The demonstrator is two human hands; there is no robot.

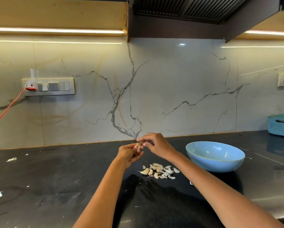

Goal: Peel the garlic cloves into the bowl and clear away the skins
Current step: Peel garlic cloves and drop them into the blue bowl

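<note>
Garlic clove (138, 146) held above the counter (55, 178), pinched in left hand (129, 153). Right hand (156, 145) fingertips pinch at its tip, probably on a bit of skin, too small to confirm. Pile of cloves and skins (159, 171) lies below, just beside the blue bowl (215, 163). Risk: the clove may slip from the pinch and drop into the pile; loose skins could scatter.

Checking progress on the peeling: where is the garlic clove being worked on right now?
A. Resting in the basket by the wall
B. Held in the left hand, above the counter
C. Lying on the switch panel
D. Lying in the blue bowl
B: the left hand holds the garlic clove above the counter, while the right hand pinches at its tip.
</note>
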